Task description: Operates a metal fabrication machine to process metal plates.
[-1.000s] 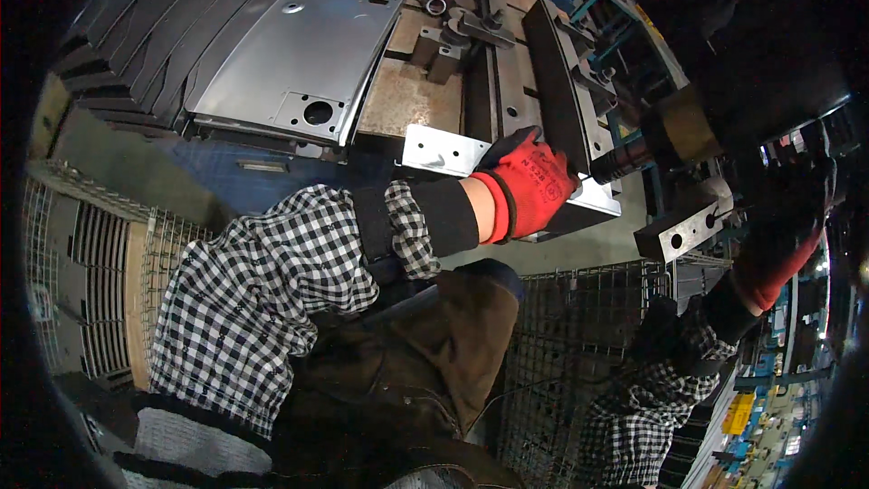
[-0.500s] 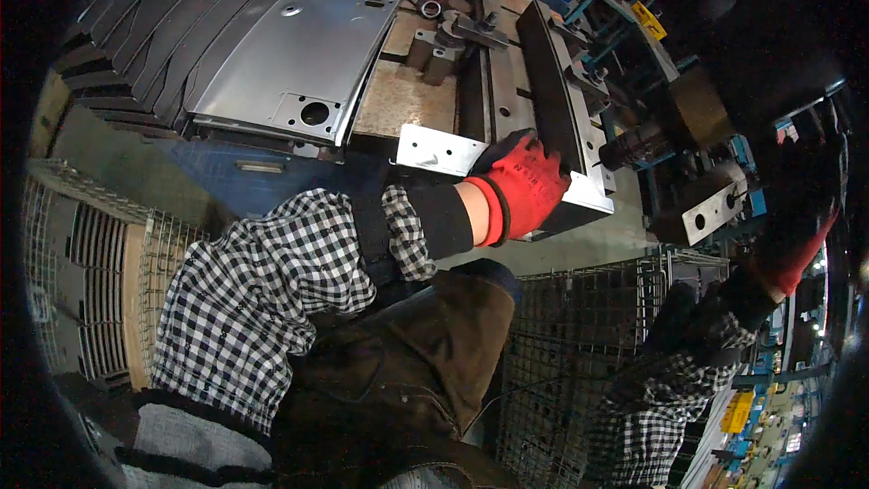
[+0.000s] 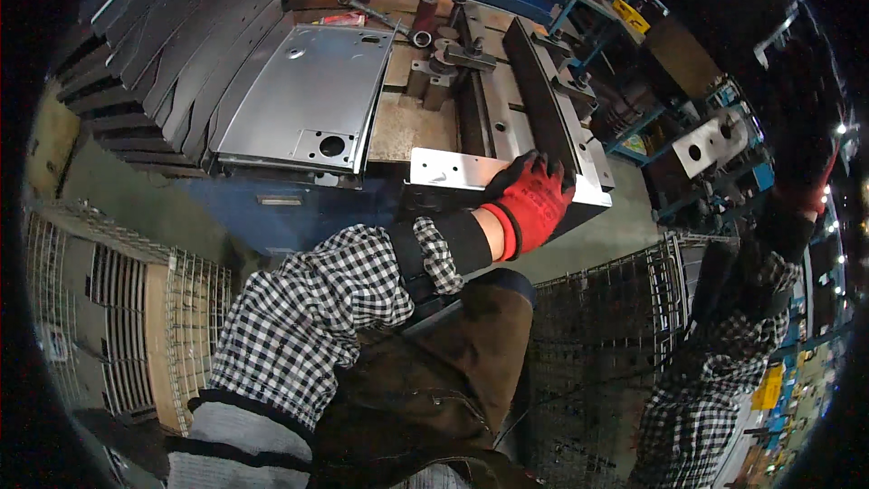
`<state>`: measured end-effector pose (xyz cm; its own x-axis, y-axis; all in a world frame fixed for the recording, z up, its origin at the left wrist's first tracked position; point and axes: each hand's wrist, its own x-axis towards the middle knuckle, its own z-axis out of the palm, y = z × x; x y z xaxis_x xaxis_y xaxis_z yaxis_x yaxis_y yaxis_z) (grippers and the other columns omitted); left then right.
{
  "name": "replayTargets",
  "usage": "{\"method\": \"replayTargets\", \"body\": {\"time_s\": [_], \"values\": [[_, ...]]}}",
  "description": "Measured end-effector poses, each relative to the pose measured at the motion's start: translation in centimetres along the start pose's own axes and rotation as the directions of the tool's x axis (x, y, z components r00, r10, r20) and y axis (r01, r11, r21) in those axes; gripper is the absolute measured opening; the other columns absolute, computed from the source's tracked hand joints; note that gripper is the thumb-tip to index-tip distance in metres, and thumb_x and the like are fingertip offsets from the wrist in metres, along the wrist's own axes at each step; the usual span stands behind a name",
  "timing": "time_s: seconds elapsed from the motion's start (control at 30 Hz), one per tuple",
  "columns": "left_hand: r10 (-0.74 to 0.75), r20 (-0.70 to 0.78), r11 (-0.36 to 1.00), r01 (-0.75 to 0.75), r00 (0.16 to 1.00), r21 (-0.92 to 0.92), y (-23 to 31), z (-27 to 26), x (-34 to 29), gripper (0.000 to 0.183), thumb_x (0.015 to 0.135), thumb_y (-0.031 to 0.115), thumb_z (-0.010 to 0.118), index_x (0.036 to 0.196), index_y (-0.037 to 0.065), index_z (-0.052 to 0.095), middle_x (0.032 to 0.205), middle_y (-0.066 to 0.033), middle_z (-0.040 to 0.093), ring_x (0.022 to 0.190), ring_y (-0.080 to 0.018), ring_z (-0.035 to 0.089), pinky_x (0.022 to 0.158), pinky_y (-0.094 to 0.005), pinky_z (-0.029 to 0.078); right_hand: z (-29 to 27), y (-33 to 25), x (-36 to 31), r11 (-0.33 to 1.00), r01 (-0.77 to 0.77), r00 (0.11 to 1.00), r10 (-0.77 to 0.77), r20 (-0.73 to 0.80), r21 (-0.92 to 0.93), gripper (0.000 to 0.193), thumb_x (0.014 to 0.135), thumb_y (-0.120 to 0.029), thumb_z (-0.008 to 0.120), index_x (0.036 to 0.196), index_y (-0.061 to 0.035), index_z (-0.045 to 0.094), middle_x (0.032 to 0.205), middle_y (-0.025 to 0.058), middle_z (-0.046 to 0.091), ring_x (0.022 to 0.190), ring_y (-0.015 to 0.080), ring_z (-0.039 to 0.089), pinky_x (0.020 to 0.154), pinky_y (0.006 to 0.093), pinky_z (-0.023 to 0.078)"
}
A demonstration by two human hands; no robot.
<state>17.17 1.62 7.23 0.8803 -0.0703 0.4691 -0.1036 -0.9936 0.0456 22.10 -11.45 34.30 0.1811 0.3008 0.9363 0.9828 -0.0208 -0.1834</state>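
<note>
The left hand (image 3: pixel 529 199), in a red glove with black fingertips, is laid on the near right end of a pale metal bracket (image 3: pixel 450 169); the fingers are curled over its upper edge against the dark upright bar (image 3: pixel 543 107) of the press tool. The grip is partly closed and pressed onto the part; whether the thumb is wrapped beneath cannot be told, as it is hidden by the glove.

The bracket lies at the front edge of the bench (image 3: pixel 394 122); its long axis runs sideways, away from the grip toward the person's left, so that most of its length is exposed on that side. It is a flat, bright, folded strip with a few small holes near its far end — clean, with square corners.

The right hand (image 3: pixel 806 186), also red-gloved, is raised well apart at the right rim of the view; its grip is too dark and too near the edge to be judged. Just beside it, toward the bench, a second pale bracket with round holes (image 3: pixel 711 140) is seen; contact between the two cannot be confirmed. The left hand is the nearer one to the bracket on the bench.

Beyond the left grip and to its left, a large grey sheet panel (image 3: pixel 303 95) with a round hole rests flat on the bench; dark sheets (image 3: pixel 158 54) are stacked further left.
</note>
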Motion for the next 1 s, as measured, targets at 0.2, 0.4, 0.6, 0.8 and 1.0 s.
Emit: {"method": "replayTargets", "body": {"time_s": [0.2,0.4,0.6,0.8,1.0], "values": [[0.015,0.048,0.998,-0.012,0.999,-0.068,-1.3,-0.4,0.1,0.089,0.067,0.042,0.083,0.142,0.011,0.048,0.139,-0.0201,0.047,0.128,-0.0392,0.048,0.114,-0.0531,0.029,3.4,-2.0,0.5,0.992,0.107,0.994,-0.107,-0.004,-0.061,0.062,0.086,-0.021,0.067,0.142,-0.0070,0.046,0.120,0.0109,0.063,0.101,0.0263,0.065,0.082,0.0370,0.055],[0.000,0.090,0.993,0.010,0.996,-0.115,-2.1,-1.1,0.6,0.089,0.066,0.036,0.085,0.144,0.016,0.046,0.138,-0.0170,0.047,0.131,-0.0374,0.045,0.114,-0.0527,0.029,7.1,-3.0,3.6,0.961,0.232,0.973,-0.229,0.041,-0.150,0.063,0.082,-0.019,0.070,0.140,-0.0087,0.048,0.114,0.0077,0.065,0.095,0.0237,0.067,0.077,0.0350,0.055],[-0.018,0.085,0.996,0.025,0.996,-0.085,-2.7,-1.6,0.1,0.086,0.069,0.033,0.084,0.145,0.018,0.046,0.138,-0.0174,0.049,0.129,-0.0386,0.047,0.113,-0.0527,0.031,11.2,-5.4,5.2,0.820,0.471,0.880,-0.465,0.102,-0.325,0.064,0.079,-0.018,0.074,0.138,-0.0104,0.050,0.109,0.0045,0.067,0.089,0.0212,0.068,0.072,0.0330,0.056],[-0.023,0.029,0.994,0.026,0.999,-0.103,-3.5,-0.7,-0.1,0.073,0.066,0.032,0.085,0.132,0.015,0.058,0.132,-0.0173,0.053,0.128,-0.0414,0.048,0.113,-0.0533,0.032,14.5,-6.8,4.6,0.591,0.567,0.753,-0.654,0.070,-0.574,0.049,0.082,-0.013,0.073,0.127,-0.0073,0.057,0.098,0.0023,0.067,0.080,0.0181,0.067,0.063,0.0315,0.055],[-0.024,0.089,0.998,0.029,0.996,-0.059,-4.3,0.3,0.2,0.074,0.072,0.033,0.081,0.140,0.022,0.055,0.139,-0.0202,0.050,0.129,-0.0419,0.049,0.114,-0.0550,0.029,15.2,-6.2,3.1,0.907,0.413,0.911,-0.409,-0.056,0.078,0.038,0.086,-0.013,0.073,0.121,-0.0055,0.061,0.098,0.0046,0.067,0.083,0.0179,0.067,0.064,0.0328,0.055]]}}
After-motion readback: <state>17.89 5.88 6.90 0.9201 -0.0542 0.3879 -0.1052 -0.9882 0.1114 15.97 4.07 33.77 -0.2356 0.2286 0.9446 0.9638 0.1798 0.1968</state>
